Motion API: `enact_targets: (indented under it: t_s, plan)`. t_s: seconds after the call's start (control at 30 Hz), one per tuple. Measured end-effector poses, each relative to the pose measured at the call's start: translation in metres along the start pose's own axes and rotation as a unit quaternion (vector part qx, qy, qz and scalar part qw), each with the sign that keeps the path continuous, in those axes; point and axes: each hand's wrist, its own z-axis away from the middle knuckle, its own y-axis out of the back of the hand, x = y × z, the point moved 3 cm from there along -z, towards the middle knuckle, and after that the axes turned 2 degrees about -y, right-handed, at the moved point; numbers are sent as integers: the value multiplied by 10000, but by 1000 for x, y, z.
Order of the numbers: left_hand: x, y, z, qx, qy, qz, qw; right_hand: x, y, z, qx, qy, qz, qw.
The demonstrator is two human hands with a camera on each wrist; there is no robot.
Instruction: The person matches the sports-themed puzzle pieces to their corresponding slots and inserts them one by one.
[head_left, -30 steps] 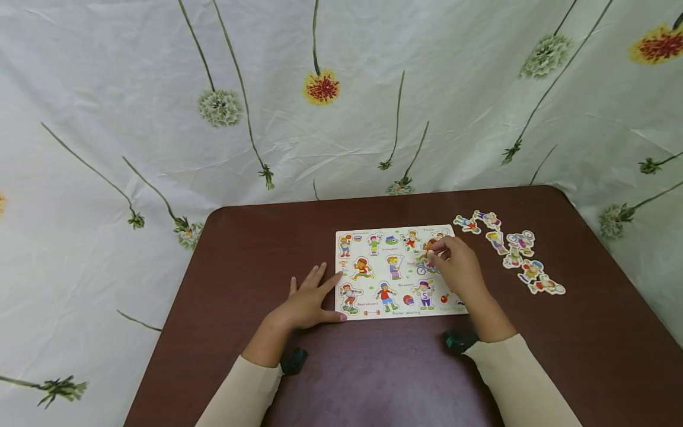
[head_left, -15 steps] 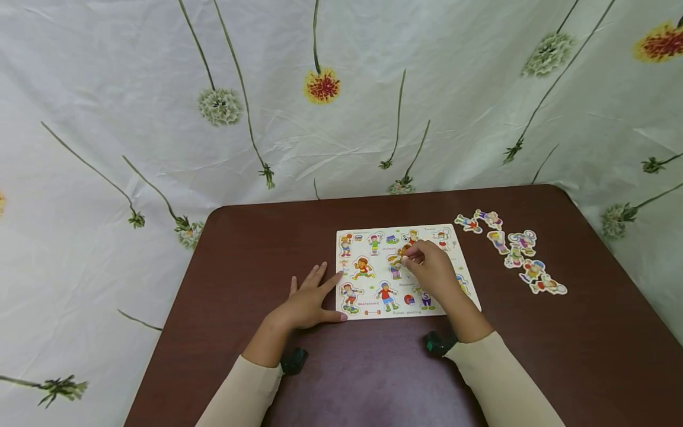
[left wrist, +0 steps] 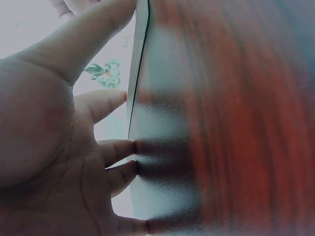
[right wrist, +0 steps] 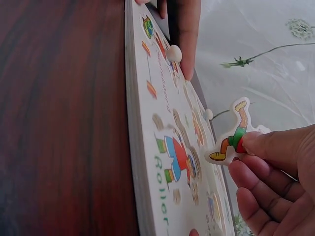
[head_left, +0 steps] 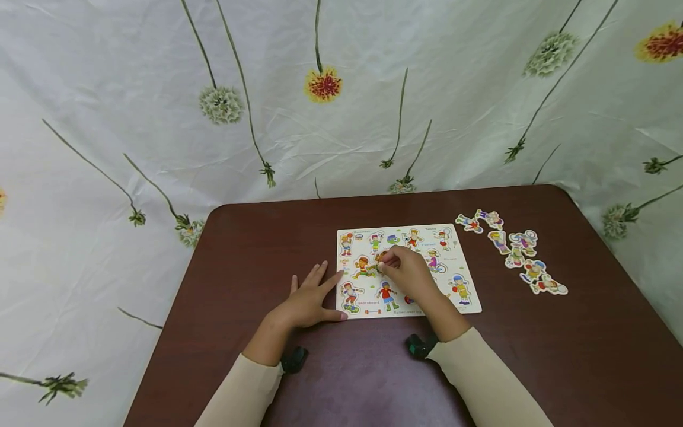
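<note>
A white puzzle board [head_left: 456, 243] printed with children playing sports lies on the table in the head view. My right hand [head_left: 408, 274] is over its middle, pinching a puzzle piece of a runner [right wrist: 235, 140] between thumb and fingers. The right wrist view shows the piece's green shorts and bent legs; the fingers cover its upper part. Just left of it in the head view is a matching runner picture [head_left: 363, 267] on the board. My left hand [head_left: 305, 305] is spread flat, with thumb and index fingertip touching the board's left edge; its other fingertips rest on the table.
Several loose puzzle pieces [head_left: 548, 285] lie right of the board, some overlapping. White knobs [right wrist: 174, 53] stand up near the board's left side in the right wrist view. Behind the dark table [head_left: 256, 249] hangs a floral cloth [head_left: 352, 142].
My right hand has moved left across the board with the runner piece, uncovering the pictures on the board's right side. The left hand has stayed in place.
</note>
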Motion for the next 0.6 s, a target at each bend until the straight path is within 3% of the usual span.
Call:
enact_targets:
  t_s: [0.27, 0.6]
  plan:
    - [0, 0, 0, -86, 14, 26, 10000, -5, -9, -5, -257, 8, -55, 9997]
    - [2, 1, 2, -78, -82, 36, 9999, -18, -18, -14, -561, 505, 417, 9963]
